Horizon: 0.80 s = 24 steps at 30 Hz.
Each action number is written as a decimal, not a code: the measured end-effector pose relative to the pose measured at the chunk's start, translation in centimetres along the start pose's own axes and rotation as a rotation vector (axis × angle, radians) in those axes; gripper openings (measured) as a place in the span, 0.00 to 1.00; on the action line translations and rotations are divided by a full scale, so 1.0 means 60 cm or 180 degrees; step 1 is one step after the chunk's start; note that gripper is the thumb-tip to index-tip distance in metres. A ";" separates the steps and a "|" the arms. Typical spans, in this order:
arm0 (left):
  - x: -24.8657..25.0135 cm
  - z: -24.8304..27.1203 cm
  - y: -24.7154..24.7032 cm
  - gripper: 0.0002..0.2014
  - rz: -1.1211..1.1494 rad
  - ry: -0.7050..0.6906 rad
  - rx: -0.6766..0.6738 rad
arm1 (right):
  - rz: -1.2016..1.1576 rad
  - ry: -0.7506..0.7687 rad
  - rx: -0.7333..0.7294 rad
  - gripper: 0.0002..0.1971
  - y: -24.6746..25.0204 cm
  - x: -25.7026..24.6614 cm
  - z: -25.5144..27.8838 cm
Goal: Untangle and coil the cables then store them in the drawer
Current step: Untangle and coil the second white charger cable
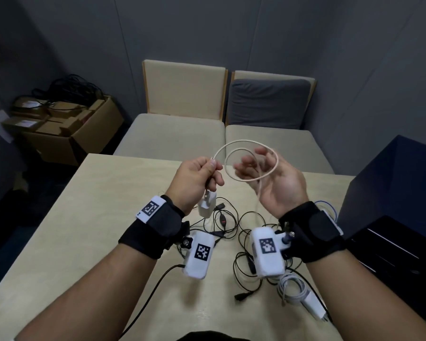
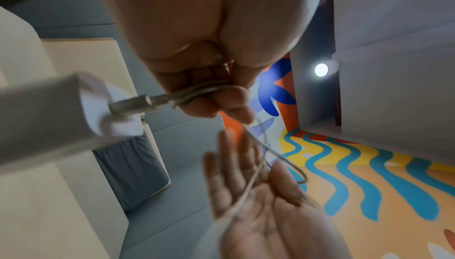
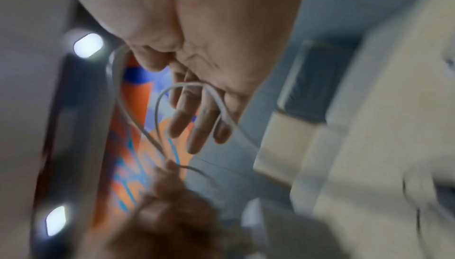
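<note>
My left hand (image 1: pixel 213 166) pinches a cream cable (image 1: pixel 242 179) just behind its plug, held above the table. The plug sits in a white charger block (image 1: pixel 207 205) that hangs below my fist. The left wrist view shows the same grip (image 2: pixel 216 95) with the block (image 2: pixel 49 115) close by. The cable runs in two loose loops round my right hand (image 1: pixel 256 163), which is palm up with relaxed, spread fingers. In the blurred right wrist view the cable (image 3: pixel 221 107) lies across those straight fingers (image 3: pixel 202 123). A tangle of thin black cables (image 1: pixel 231 230) lies on the table under my wrists.
The pale wooden table (image 1: pixel 84 217) also carries a coiled white cable with an adapter (image 1: pixel 295 289) at the near right. A dark blue cabinet (image 1: pixel 391 193) stands to the right. Beige sofa seats (image 1: pixel 182 134) are behind the table, a cardboard box (image 1: pixel 59 129) at far left.
</note>
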<state>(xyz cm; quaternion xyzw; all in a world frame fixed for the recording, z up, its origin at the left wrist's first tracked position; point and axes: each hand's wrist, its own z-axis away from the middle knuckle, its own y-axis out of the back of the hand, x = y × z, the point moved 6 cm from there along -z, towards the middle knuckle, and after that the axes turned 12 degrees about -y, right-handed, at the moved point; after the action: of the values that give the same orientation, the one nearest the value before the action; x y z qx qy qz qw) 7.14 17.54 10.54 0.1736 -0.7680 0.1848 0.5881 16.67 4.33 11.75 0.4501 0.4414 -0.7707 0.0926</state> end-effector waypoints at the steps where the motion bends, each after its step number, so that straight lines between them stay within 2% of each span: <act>1: -0.002 0.001 0.004 0.13 -0.0044 0.0019 0.0030 | -0.0217 -0.0068 0.0029 0.10 0.005 -0.006 0.000; 3: -0.005 0.003 0.012 0.13 -0.0086 0.0034 0.0084 | -0.0281 -0.0158 0.0110 0.16 0.018 -0.016 0.000; 4: -0.003 0.004 0.014 0.13 -0.0040 0.0026 0.0106 | -0.0053 -0.0114 0.0210 0.20 0.027 -0.023 0.000; 5: -0.001 0.004 0.015 0.14 0.0053 0.0003 0.0128 | 0.0379 -0.0004 0.0345 0.20 0.037 -0.028 -0.001; 6: 0.003 0.003 0.015 0.14 0.0189 -0.0028 0.0155 | 0.1049 0.0166 0.0538 0.16 0.047 -0.032 -0.002; 7: 0.006 0.002 0.015 0.14 0.0355 -0.0052 0.0184 | 0.1872 0.0328 0.0781 0.12 0.055 -0.032 -0.003; 9: 0.014 0.000 0.014 0.14 0.0695 -0.0047 0.0206 | 0.3326 0.0463 0.1273 0.09 0.074 -0.022 -0.009; 11: 0.019 0.000 0.008 0.14 0.0896 -0.0014 0.0168 | 0.4200 0.0337 0.1533 0.06 0.089 -0.003 -0.012; 13: 0.019 0.003 0.001 0.14 0.0837 0.0013 0.0062 | 0.4738 0.0335 0.1427 0.14 0.081 0.016 -0.009; 14: 0.016 0.005 -0.002 0.13 0.0750 0.0018 0.0001 | 0.4792 0.0401 0.1324 0.17 0.072 0.021 -0.008; 16: 0.007 0.010 -0.008 0.13 0.0618 0.0040 -0.0104 | 0.4457 0.0557 0.1229 0.13 0.055 0.018 -0.004; 19: 0.002 0.017 -0.016 0.13 0.0559 0.0115 -0.0276 | 0.3251 0.0578 0.1268 0.04 0.048 0.007 -0.006; 22: 0.007 0.023 -0.028 0.12 0.0748 0.0204 -0.0532 | 0.2314 0.0327 0.1093 0.10 0.045 0.014 -0.014; 24: 0.014 0.027 -0.036 0.08 0.1050 0.0202 -0.0618 | 0.2022 0.0157 0.1024 0.11 0.043 0.024 -0.016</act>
<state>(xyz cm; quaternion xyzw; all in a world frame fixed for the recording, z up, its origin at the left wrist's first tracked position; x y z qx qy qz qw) 6.63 14.84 11.11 -0.0181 -0.7814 0.2090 0.5878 17.81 3.91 8.87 0.5921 0.1545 -0.7521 0.2448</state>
